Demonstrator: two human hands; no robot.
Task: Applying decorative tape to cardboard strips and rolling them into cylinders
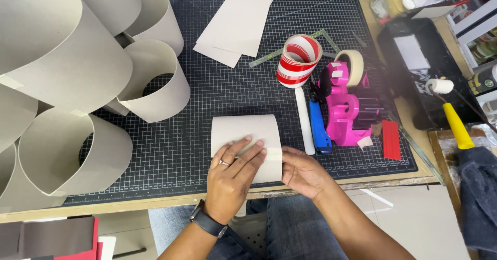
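Where the cutting mat met its near edge, left hand lay flat, fingers spread, on the curled grey card; right hand, right of card, pinched its taped edge; pink tape dispenser farther right.

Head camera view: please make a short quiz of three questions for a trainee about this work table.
1. True or false: both hands touch the grey card loop.
2. Which colour is the tape dispenser? A) pink B) green C) black
3. The left hand wears a ring and a ____.

Key: 1 true, the right hand holds its edge; 2 A; 3 watch.
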